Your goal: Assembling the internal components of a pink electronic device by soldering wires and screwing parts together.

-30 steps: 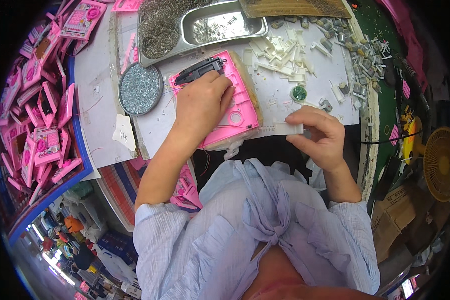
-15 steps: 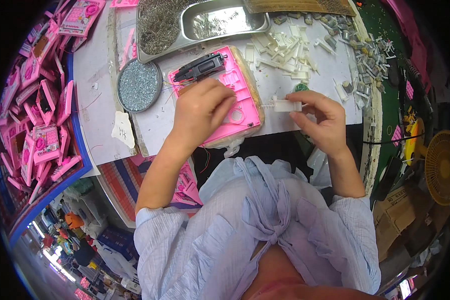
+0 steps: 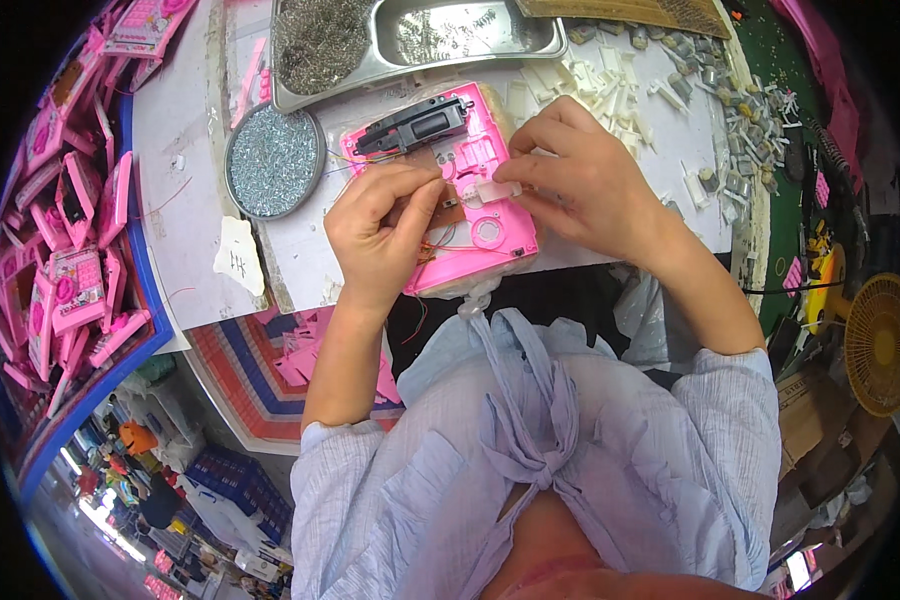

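Observation:
A pink plastic casing (image 3: 470,268) lies open in front of me, with a black module (image 3: 415,127) at its far end and thin wires and a brown board inside. My right hand (image 3: 580,175) pinches a small white plastic part (image 3: 493,192) and holds it over the middle of the casing. My left hand (image 3: 382,225) is closed in a pinch at the casing's left side, close to the tip of that part. Whatever its fingertips hold is too small to make out.
Beyond the casing stands a metal tray (image 3: 370,88) with small springs. A round dish of screws (image 3: 275,165) sits to the left. White plastic parts (image 3: 610,95) and small metal pieces (image 3: 740,130) lie at right. Pink casings (image 3: 75,285) fill a blue-edged container at far left.
My right hand has moved left with the white part, from beside the casing to above it. The left hand has shifted slightly left and down, still pinching.

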### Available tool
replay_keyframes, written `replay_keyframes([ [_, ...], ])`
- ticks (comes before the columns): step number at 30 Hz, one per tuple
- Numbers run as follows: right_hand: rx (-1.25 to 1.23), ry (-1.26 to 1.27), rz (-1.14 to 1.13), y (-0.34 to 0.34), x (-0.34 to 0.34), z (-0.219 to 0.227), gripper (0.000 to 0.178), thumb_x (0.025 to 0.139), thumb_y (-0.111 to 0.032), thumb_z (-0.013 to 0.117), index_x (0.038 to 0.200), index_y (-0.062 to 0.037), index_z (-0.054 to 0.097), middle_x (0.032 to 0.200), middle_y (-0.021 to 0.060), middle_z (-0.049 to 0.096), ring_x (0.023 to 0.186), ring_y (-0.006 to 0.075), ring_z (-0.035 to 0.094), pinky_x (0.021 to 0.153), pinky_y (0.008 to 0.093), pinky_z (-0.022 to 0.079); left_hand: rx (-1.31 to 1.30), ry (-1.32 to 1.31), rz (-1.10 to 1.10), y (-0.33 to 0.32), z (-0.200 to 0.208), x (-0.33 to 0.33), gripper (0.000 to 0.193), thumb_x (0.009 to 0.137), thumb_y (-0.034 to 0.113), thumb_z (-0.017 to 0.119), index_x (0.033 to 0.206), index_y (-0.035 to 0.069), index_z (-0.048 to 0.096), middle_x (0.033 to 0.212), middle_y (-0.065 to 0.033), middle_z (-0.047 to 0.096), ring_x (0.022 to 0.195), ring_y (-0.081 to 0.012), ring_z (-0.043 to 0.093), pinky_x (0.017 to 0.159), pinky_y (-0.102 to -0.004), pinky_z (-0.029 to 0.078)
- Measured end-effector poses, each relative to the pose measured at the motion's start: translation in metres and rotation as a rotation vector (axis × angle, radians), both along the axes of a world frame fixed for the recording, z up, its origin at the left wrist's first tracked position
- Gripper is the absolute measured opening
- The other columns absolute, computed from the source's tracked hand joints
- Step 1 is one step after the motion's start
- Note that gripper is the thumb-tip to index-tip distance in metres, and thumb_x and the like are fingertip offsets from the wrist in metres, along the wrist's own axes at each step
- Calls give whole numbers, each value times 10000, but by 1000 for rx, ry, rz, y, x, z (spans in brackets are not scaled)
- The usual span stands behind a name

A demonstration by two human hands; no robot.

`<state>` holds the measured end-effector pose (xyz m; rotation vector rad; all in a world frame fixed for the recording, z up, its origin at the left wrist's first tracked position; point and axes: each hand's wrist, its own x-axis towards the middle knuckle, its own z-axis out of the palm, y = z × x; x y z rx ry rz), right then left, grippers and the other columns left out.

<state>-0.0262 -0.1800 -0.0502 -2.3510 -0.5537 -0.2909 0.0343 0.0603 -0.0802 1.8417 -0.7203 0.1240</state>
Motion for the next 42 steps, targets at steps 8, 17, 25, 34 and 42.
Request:
replay_keyframes([
  [8,155,3,108,-5,14,-17,287,714,-34,783,994,-72,732,987,71,650,945,288,598,790,381,518,-20,148,19,-3,4,-4,96,817,-17,783,909,-14,756,885,-121,733,783,-181,696,682,-276,538],
  [17,-267,165,11,25,4,6,234,718,-77,759,948,-89,716,975,48,640,983,264,582,823,399,498,-7,67,-65,1,-2,1,218,805,-10,792,1018,-8,747,881,-91,702,698,-133,630,603,-247,489],
  [25,41,94,-353,-26,-70,2,307,763,-100,778,1067,-90,739,1047,75,662,967,297,571,862,384,475,245,-127,-62,28,11,-36,287,740,61,830,918,45,606,890,-111,581,796,-279,565,679,-379,463],
  [34,-348,202,-853,-139,-102,14,174,813,-173,700,933,-61,759,917,108,724,928,319,633,863,412,503,364,-181,-199,46,1,-26,266,721,80,827,864,37,607,879,-116,554,814,-290,537,709,-394,439],
  [42,-661,488,-760,-146,-78,7,249,738,-213,711,946,-79,741,977,106,682,976,318,602,866,437,495,331,-134,-203,50,11,-27,221,755,-4,767,931,3,634,965,-124,564,860,-251,573,769,-343,468],
])
